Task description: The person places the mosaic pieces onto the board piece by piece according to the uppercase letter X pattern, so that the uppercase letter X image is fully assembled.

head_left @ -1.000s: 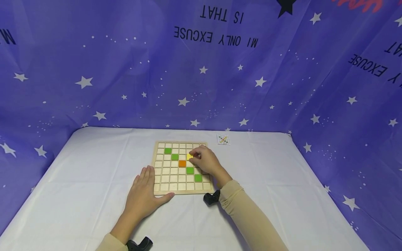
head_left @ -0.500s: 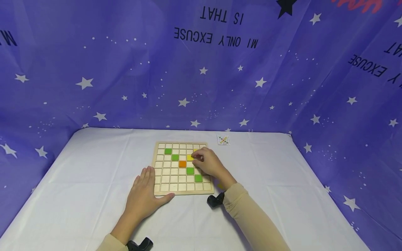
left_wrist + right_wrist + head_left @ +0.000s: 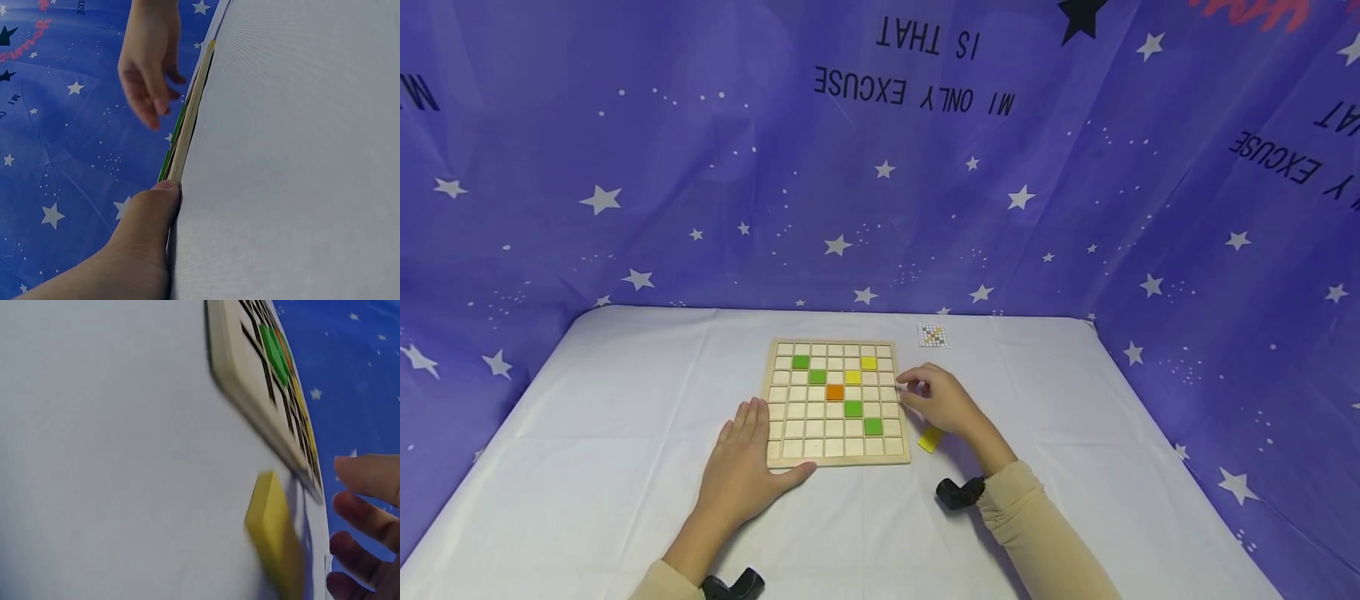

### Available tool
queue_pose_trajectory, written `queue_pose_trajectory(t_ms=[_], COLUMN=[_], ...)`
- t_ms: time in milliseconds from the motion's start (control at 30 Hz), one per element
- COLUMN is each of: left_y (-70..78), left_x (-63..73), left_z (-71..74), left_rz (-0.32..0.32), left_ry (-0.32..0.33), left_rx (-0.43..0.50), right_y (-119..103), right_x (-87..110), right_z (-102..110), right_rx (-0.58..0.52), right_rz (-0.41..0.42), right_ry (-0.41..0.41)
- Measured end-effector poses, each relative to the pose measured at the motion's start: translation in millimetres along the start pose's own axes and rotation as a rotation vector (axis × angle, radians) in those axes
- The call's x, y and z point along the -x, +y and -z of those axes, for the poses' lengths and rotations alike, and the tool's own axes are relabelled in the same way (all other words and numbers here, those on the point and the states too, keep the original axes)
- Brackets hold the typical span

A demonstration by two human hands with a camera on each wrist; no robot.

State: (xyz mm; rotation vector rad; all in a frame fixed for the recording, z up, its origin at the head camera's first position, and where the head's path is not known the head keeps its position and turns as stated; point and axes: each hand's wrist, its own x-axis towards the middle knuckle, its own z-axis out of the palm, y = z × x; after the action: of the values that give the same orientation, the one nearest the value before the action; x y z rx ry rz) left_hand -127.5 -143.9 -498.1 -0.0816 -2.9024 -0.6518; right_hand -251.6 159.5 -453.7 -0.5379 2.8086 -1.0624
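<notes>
A square wooden grid board (image 3: 815, 447) lies flat on the table. Set in its cells are several green tiles (image 3: 853, 409), an orange tile (image 3: 835, 392) and two yellow tiles (image 3: 853, 377). My left hand (image 3: 741, 458) rests at the board's near left corner, fingers straight along the left side and thumb (image 3: 150, 209) against the front edge. Just off the right side hovers my right hand (image 3: 942, 400), its fingers loosely bent with nothing between them. Below that hand a yellow piece (image 3: 273, 534) lies on the cloth, partly hidden by the hand in the head view.
A small printed pattern card (image 3: 933, 336) lies beyond the board's far right corner. White cloth (image 3: 1060, 375) covers the table, and a purple starry curtain (image 3: 760, 183) hangs behind it. A black wrist camera (image 3: 958, 493) sits on my right wrist.
My right hand has let go of a yellow tile in the upper right of the grid and moved right, off the board. Left hand and board have stayed put.
</notes>
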Motion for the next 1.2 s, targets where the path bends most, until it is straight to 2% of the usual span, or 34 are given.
queue_pose_trajectory(t_ms=[200, 600, 867, 1100, 1200], left_y=[-1.1, -2.0, -3.4, -3.8, -3.8], left_x=[-0.2, -0.5, 0.1, -0.3, -0.9], left_z=[-1.9, -1.9, -3.3, -3.5, -3.1], left_rz=[-0.002, -0.006, -0.002, 0.0, 0.003], left_ry=[0.003, -0.001, 0.005, -0.003, -0.005], left_rx=[-0.006, -0.007, -0.004, -0.002, -0.004], right_y=[19, 40, 44, 44, 45], right_x=[17.0, 48.2, 53.9, 56.1, 55.6], right_z=[6, 21, 22, 26, 27], right_rx=[0.033, 0.087, 0.117, 0.123, 0.117], right_rz=[-0.046, -0.029, -0.045, -0.099, -0.086], right_ry=[-0.002, -0.023, -0.009, -0.025, -0.031])
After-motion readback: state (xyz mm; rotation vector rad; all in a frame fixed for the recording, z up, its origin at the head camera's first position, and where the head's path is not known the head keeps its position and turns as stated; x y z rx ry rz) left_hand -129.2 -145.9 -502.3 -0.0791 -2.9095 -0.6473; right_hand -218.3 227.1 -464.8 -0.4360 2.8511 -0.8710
